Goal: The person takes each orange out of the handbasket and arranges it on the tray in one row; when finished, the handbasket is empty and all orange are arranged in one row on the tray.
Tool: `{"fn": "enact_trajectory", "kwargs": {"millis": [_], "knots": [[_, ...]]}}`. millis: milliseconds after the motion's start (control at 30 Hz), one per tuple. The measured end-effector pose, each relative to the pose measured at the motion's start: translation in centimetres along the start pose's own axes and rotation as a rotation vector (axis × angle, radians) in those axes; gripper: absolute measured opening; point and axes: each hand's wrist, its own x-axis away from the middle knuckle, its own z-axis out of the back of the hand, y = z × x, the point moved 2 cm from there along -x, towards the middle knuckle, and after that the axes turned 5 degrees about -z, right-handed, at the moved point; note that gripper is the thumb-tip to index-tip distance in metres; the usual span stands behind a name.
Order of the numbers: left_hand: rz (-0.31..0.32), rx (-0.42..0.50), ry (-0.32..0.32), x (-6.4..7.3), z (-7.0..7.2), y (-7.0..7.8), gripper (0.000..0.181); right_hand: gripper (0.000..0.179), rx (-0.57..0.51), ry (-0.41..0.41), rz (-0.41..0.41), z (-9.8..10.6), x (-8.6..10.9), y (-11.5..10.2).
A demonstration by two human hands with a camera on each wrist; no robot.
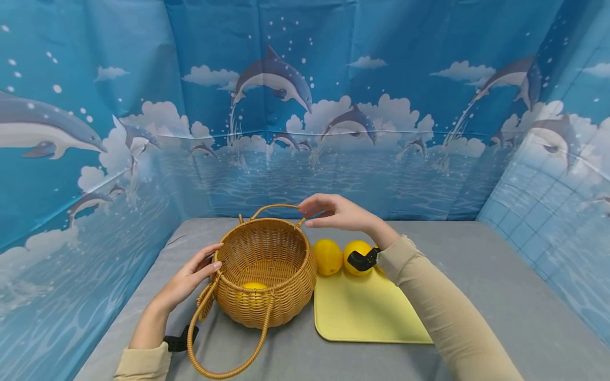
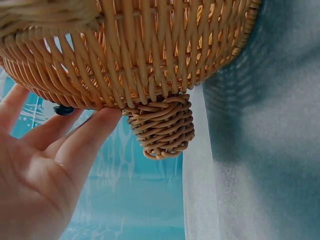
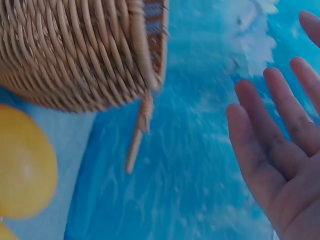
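A round wicker basket (image 1: 290,304) stands with its mouth up, and one yellow fruit (image 1: 254,286) shows inside. Its front handle (image 1: 229,375) droops forward, while the back handle (image 1: 274,206) stands up behind the rim. My left hand (image 1: 188,278) touches the basket's left rim with extended fingers. In the left wrist view those fingertips (image 2: 111,117) lie against the woven side, beside a small wicker stub (image 2: 162,130). My right hand (image 1: 340,212) is raised at the right end of the back handle, overlapping it in the head view. The right wrist view shows its loosely bent fingers holding nothing, apart from the basket.
Right of the basket lies a yellow mat (image 1: 367,312). Lemon-like yellow fruits stand along its back edge, one (image 1: 328,257) near the basket and another (image 1: 357,254) partly behind my right wrist strap. A dolphin-print curtain (image 1: 295,169) encloses the grey table (image 1: 476,280).
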Motion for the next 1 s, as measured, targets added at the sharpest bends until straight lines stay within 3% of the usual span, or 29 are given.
{"fn": "enact_trajectory", "kwargs": {"millis": [167, 400, 567, 833, 1000], "knots": [[-0.008, 0.005, 0.001, -0.1, 0.0, 0.0, 0.051, 0.037, 0.034, -0.116, 0.039, -1.2, -2.2, -0.9], [-0.016, 0.013, -0.004, -0.2, 0.3, 0.0, 0.052, 0.039, 0.078, -0.194, 0.014, -1.8, -5.4, -3.6], [-0.017, 0.025, -0.006, -0.3, 0.4, -0.1, 0.051, 0.043, 0.062, -0.353, 0.021, -3.0, -7.6, -4.6], [-0.016, 0.045, -0.004, -0.1, 0.2, -0.1, 0.053, 0.033, -0.088, -0.638, 0.026, -5.3, -9.9, -3.7], [-0.017, 0.045, -0.001, -0.1, 0.1, -0.2, 0.053, 0.038, -0.139, -0.691, -0.018, -6.5, -10.5, -2.0]]}}
